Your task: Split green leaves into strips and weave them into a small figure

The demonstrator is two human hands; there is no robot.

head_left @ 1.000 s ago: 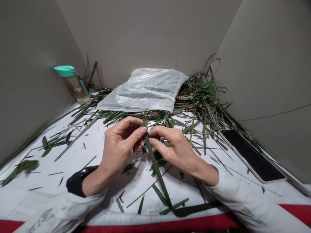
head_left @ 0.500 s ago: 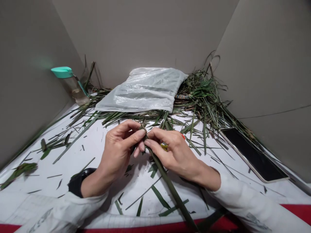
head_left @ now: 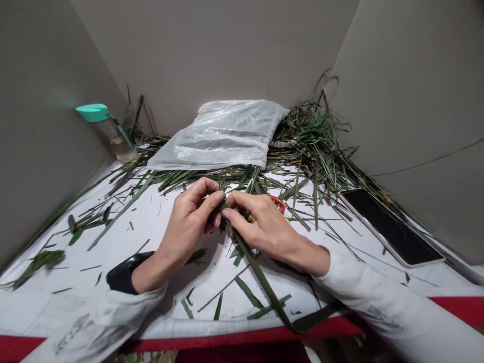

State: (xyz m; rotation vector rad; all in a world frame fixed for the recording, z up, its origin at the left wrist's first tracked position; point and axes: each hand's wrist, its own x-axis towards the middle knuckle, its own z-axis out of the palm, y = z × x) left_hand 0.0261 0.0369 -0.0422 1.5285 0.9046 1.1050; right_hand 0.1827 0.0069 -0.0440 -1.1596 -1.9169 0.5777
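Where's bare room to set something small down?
Mostly bare: the white work surface between the left hand and the long green leaf strip lying left of it. Crowded: the back, with heaped green strips beside the wrinkled translucent plastic bag; near centre, cut leaf pieces.

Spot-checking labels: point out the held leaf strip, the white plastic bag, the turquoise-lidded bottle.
Leaf strip (head_left: 261, 278): head view, on its stretch above the bend.
White plastic bag (head_left: 223, 135): head view, mid-surface.
Turquoise-lidded bottle (head_left: 110, 135): head view, on the body.
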